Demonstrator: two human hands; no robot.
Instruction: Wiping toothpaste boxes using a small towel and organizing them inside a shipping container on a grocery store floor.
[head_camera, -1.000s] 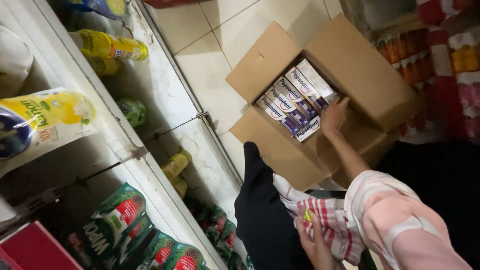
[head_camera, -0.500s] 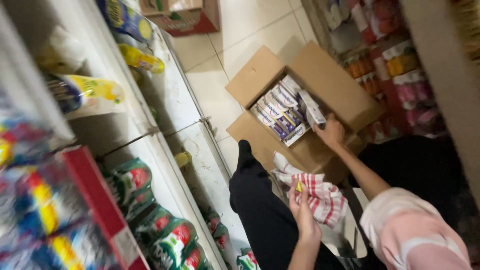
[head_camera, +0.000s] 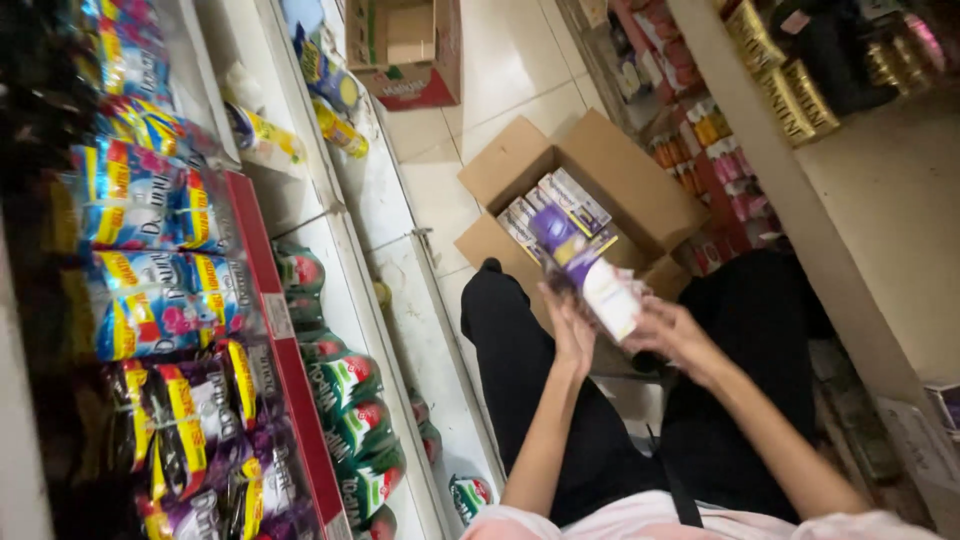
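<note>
In the head view, at the centre of the frame, the left hand (head_camera: 572, 330) and the right hand (head_camera: 672, 332) together hold a purple-and-white carton (head_camera: 585, 265), fingers grasping it from either side. Just above it, an open cardboard box (head_camera: 640, 195) on the tiled floor (head_camera: 520, 70) holds more such cartons. Green pouches (head_camera: 350, 385) fill the lower shelf at left.
</note>
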